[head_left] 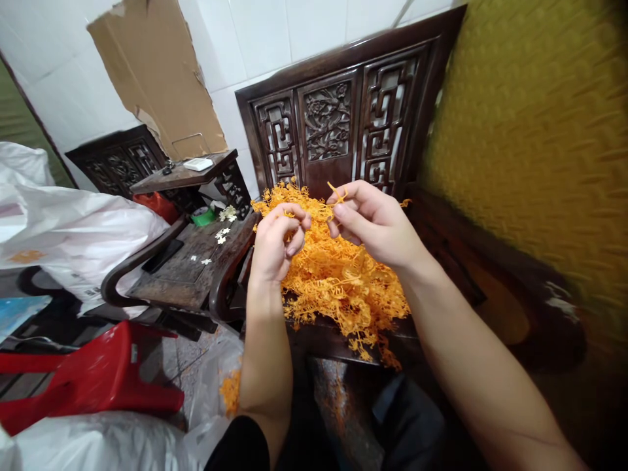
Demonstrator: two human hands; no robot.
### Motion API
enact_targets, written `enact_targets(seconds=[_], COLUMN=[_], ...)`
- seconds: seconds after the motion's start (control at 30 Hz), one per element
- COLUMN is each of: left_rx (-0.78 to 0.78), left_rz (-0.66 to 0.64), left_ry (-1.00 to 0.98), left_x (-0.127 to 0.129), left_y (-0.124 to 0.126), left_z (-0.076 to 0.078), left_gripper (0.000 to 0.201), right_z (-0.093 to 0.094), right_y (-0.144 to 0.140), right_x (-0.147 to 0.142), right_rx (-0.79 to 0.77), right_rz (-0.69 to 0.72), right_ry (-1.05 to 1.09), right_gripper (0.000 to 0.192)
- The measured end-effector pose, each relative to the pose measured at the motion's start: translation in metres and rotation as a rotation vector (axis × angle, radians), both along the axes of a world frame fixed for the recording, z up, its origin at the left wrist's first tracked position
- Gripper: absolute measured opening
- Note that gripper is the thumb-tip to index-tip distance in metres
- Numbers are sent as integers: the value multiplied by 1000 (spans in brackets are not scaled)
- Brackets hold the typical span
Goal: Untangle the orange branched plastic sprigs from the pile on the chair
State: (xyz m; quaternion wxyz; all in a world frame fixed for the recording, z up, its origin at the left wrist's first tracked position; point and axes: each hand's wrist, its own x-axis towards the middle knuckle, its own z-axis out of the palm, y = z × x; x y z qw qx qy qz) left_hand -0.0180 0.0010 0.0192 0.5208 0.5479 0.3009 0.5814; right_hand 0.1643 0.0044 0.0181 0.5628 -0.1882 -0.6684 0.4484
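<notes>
Both hands work just above the orange tangle (338, 275), a heap of thin curly strands lying on the seat of the carved wooden chair (343, 111); the left hand (275, 245) is curled, its fingertips pressed together on a few strands at the heap's upper left edge; the right hand (370, 222) pinches 1 short orange piece (337, 193) between thumb and forefinger, above the heap's top; left of the heap, small white flowers (223, 232) lie on a dark side worktop (186, 275); a red stool (98, 376) lies further left, lower down.
</notes>
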Motion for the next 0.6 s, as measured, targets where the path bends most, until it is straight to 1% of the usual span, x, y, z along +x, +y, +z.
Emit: enact_targets(seconds=[0.03, 0.1, 0.2, 0.27, 0.3, 0.37, 0.43, 0.5, 0.53, 0.6], left_rx=[-3, 2, 26, 39, 53, 101, 160, 184, 177, 132], left_rz=[-4, -8, 4, 20, 30, 66, 132, 167, 147, 47], left_ry=[8, 65, 179, 221, 235, 286, 369, 407, 384, 252], left_x=[0, 0, 3, 5, 5, 5, 6, 7, 8, 10], left_y=[-1, -3, -6, -8, -8, -9, -9, -9, -9, -9], left_z=[0, -1, -1, -1, -1, -1, -2, -3, -2, -1], left_gripper=[4, 6, 27, 41, 44, 45, 42, 38, 37, 36], right_z=[-1, -3, -7, -9, -10, -10, -10, -9, -9, -8], right_y=[0, 0, 0, 0, 0, 0, 0, 0, 0, -1], right_x=[-1, -3, -4, -4, -4, -4, -5, -8, -10, -13], right_rx=[21, 60, 104, 140, 158, 177, 155, 97, 63, 8], right_rz=[-23, -70, -142, -190, -212, -233, -192, -85, -15, 107], right_ry=[-10, -44, -115, -155, -171, -189, -163, -84, -36, 77], right_gripper=[29, 27, 25, 23, 23, 22, 22, 24, 25, 28])
